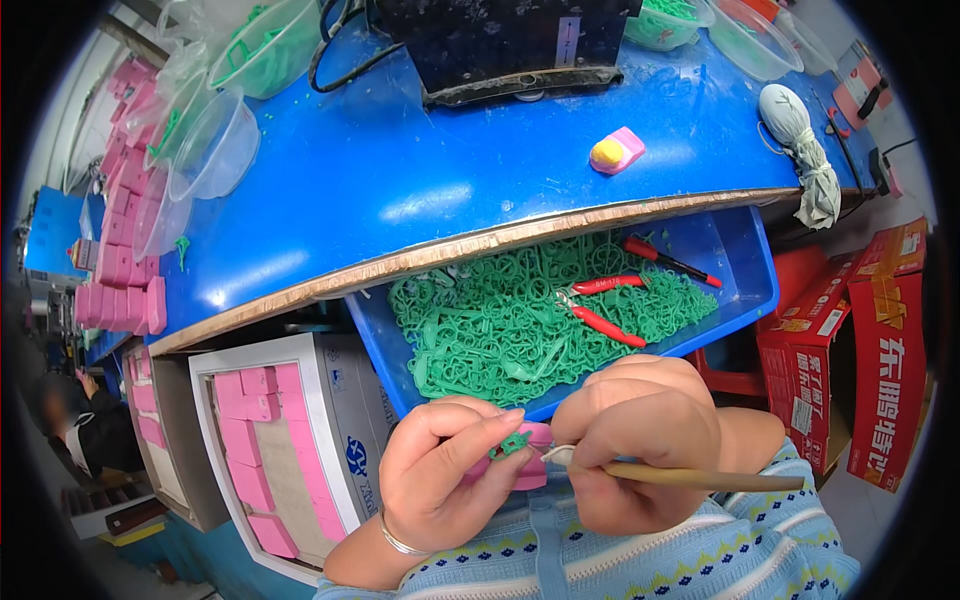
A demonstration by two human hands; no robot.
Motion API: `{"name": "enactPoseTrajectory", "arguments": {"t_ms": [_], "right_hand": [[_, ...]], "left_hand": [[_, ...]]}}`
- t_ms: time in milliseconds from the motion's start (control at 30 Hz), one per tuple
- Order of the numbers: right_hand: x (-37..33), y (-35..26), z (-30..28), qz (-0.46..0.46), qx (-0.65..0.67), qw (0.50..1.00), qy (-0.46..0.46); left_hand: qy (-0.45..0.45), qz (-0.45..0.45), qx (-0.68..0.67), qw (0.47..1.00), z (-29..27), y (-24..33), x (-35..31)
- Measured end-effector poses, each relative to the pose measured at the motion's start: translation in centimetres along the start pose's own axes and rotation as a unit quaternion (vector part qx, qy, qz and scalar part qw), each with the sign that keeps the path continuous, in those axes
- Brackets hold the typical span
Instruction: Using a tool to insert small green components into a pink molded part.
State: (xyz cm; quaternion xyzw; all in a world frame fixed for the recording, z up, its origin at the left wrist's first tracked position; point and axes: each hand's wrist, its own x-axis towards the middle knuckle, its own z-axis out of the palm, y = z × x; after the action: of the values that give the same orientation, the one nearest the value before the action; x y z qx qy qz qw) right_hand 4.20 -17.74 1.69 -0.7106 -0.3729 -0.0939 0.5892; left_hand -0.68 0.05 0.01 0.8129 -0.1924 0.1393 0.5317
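My left hand [450, 470] pinches a small green wax-like piece [513, 443] between thumb and finger, above a pink block [532, 472] held in the same hand. In my right hand [640, 440] is a tool with a wooden handle [710, 478]; its thin pale tip points left, close to the pink block. Whether the tip touches the block I cannot tell. Just beyond my hands is a blue tray [745, 260] full of tangled green pieces [500, 340]. Red-handled pliers [608, 300] and a red and black pen-like tool [670, 262] lie on that pile.
A blue table [400, 160] with a worn wooden edge spans the far side. On it are a pink block with a yellow lump [618, 151], clear bowls [215, 145], a dark machine [520, 45] and a cloth-wrapped bundle [800, 150]. A box of pink blocks [242, 455] stands left, red cartons [885, 350] right.
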Motion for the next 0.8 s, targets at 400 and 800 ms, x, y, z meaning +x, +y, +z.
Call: {"name": "enactPoseTrajectory", "arguments": {"t_ms": [400, 800], "right_hand": [[1.1, -1.8, -4.0, 0.029, -0.023, 0.834, -0.550], [0.8, -0.5, -2.6, 0.066, 0.073, 0.993, -0.061]], "left_hand": [[0.006, -0.014, -0.024, 1.000, -0.1, -0.3, -0.4], [-0.001, -0.012, -0.023, 1.000, -0.1, -0.1, -0.2]]}}
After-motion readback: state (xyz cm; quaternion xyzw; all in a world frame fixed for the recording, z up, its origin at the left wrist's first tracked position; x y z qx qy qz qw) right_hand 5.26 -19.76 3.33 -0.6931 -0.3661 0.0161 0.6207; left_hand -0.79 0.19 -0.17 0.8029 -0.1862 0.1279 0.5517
